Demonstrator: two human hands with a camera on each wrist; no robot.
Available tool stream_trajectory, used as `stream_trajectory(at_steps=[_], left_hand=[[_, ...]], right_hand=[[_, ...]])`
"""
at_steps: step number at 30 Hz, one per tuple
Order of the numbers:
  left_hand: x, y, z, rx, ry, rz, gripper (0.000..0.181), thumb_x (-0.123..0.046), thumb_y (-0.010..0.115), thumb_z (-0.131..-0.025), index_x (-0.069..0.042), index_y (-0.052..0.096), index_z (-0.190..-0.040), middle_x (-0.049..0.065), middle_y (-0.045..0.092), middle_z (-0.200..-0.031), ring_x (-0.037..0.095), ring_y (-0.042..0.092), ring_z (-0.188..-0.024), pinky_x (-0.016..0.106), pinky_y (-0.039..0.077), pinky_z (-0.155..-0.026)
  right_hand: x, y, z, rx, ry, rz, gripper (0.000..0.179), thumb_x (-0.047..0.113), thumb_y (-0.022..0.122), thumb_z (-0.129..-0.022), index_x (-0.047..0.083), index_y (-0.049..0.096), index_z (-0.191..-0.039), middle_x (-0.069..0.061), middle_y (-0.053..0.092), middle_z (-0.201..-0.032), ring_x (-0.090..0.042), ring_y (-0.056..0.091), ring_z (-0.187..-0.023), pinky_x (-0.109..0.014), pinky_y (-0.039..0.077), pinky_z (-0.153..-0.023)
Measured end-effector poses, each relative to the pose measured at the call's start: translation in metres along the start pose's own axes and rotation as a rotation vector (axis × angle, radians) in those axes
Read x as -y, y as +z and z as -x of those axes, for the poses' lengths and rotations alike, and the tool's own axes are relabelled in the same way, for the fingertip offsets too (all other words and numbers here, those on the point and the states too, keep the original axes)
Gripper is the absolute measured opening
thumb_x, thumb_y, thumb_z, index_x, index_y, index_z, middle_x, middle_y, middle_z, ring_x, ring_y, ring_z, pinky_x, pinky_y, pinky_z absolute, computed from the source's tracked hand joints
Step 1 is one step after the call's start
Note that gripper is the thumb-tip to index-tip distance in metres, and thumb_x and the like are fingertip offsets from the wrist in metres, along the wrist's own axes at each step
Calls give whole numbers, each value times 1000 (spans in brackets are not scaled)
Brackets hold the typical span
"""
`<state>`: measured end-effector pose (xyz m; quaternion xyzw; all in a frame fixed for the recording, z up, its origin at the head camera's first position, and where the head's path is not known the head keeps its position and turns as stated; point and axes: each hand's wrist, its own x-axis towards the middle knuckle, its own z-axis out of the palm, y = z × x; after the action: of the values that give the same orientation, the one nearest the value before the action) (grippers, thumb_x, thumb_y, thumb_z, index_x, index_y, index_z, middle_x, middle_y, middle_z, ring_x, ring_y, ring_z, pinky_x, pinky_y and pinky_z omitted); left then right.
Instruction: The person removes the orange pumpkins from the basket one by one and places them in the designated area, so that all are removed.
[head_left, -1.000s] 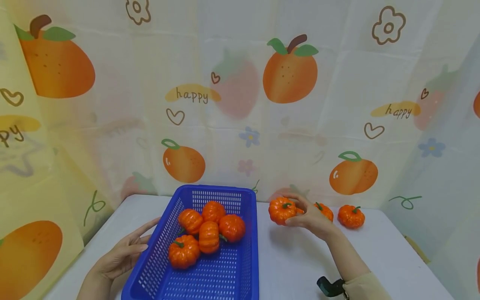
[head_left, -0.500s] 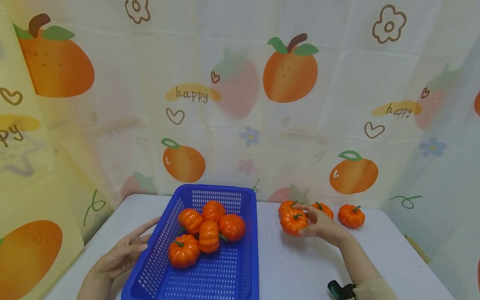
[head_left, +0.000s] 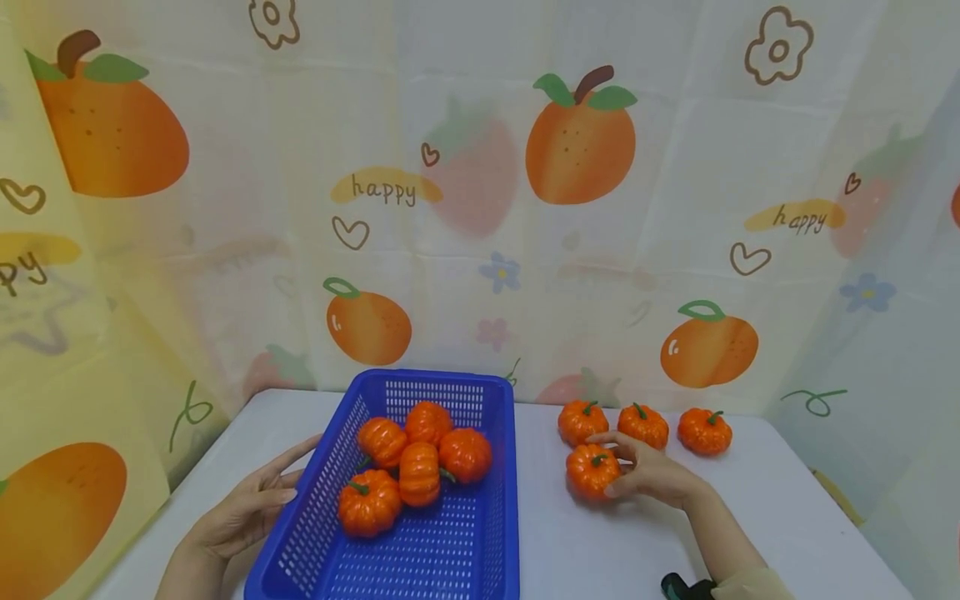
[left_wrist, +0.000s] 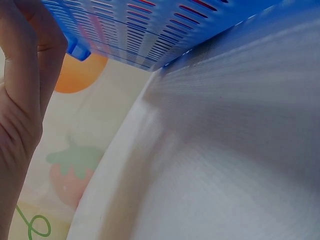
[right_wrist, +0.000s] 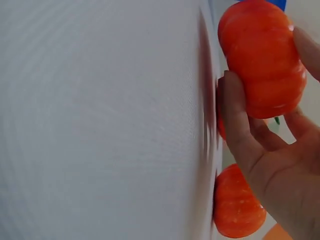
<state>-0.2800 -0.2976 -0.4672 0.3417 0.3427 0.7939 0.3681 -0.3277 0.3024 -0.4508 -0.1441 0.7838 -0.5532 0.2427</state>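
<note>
Three pumpkins point(head_left: 647, 425) just behind the right hand point(head_left: 654, 478), blue basket point(head_left: 507, 500) nearby.

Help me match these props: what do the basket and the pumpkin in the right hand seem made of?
Blue basket: likely molded plastic, smooth, given its uniform color and regular slots. Pumpkin in the right hand: perhaps plastic or lacquered foam, glossy, with bright highlights.

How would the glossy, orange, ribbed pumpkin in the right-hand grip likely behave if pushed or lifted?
The glossy orange pumpkin is probably stiff: its skin shows no visible dent under the right-hand grip. Its shine suggests it could be somewhat slippery, though the grooves may help. Its squat, rounded shape might roll if tipped onto its side.
</note>
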Motion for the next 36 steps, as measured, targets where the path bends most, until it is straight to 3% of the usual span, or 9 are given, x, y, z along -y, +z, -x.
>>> stream_trajectory(at_steps=[13, 22, 27, 36], left_hand=[[0, 1, -1, -28, -4, -20, 71, 9, 3, -99, -29, 8, -160, 11, 37, -160, 33, 49, -139, 46, 44, -113], [0, 5, 1, -125, 8, -56, 70, 10, 7, -99, -26, 15, -159, 13, 47, -153, 33, 58, -131, 47, 49, -107], [1, 5, 1, -131, 9, -66, 70, 10, 8, -99, -26, 14, -159, 13, 47, -153, 33, 59, -130, 46, 50, -106], [0, 5, 1, -135, 8, -58, 69, 10, 10, -100, -25, 14, -159, 12, 48, -153, 33, 59, -130, 45, 50, -105]], right_hand=[[-4, -2, 4, 10, 8, 60, 71, 13, 74, -82, 9, 41, -145, -22, 42, -146, -26, 46, -124, -38, 51, -99], [-5, -4, 2, 38, -11, 68, 69, 14, 72, -83, 6, 41, -144, -23, 45, -144, -24, 49, -121, -38, 51, -99], [-3, -4, 3, 38, -16, 82, 70, 15, 72, -82, 6, 42, -144, -23, 44, -146, -24, 48, -123, -38, 51, -100], [0, -3, 4, 20, -12, 116, 71, 17, 72, -81, 7, 43, -145, -22, 42, -150, -32, 42, -133, -52, 48, -106]])
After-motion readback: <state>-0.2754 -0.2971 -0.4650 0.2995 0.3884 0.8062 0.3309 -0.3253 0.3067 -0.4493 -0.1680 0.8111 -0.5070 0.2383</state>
